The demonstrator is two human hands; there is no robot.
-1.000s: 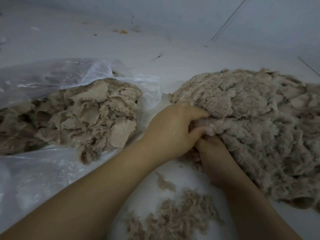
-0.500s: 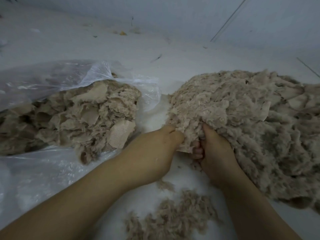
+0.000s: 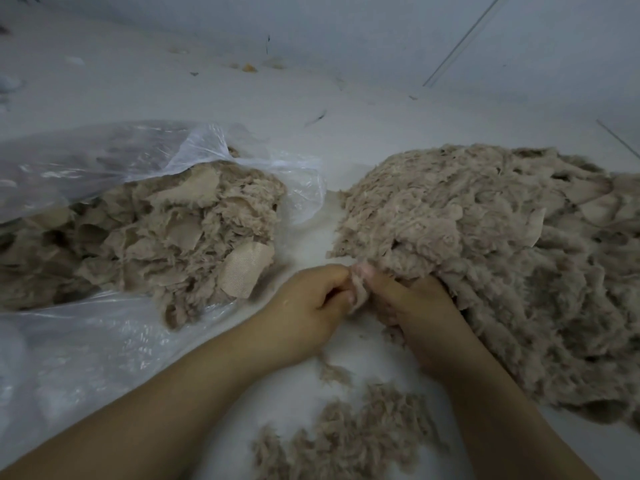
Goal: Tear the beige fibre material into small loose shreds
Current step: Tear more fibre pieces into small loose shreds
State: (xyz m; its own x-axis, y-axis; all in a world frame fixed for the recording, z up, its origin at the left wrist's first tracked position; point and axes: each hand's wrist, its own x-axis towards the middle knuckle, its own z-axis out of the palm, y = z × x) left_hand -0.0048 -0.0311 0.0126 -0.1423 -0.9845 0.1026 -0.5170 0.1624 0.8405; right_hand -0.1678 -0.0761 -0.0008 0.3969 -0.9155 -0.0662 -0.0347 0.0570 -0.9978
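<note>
A big heap of beige fibre (image 3: 502, 258) lies on the right of the white floor. At its near left edge my left hand (image 3: 308, 306) and my right hand (image 3: 412, 306) meet, and both pinch one small pale piece of fibre (image 3: 358, 289) between them. My right hand's outer side touches the heap. A small patch of loose shreds (image 3: 349, 431) lies on the floor between my forearms.
On the left a clear plastic bag (image 3: 104, 157) lies open, with beige fibre and fabric scraps (image 3: 166, 237) spilling out of it. White floor (image 3: 311, 109) with small bits of debris runs to the wall at the back.
Both hands have drawn back from the heap toward me. They were dug into its edge; now they hold a small piece pulled out of it.
</note>
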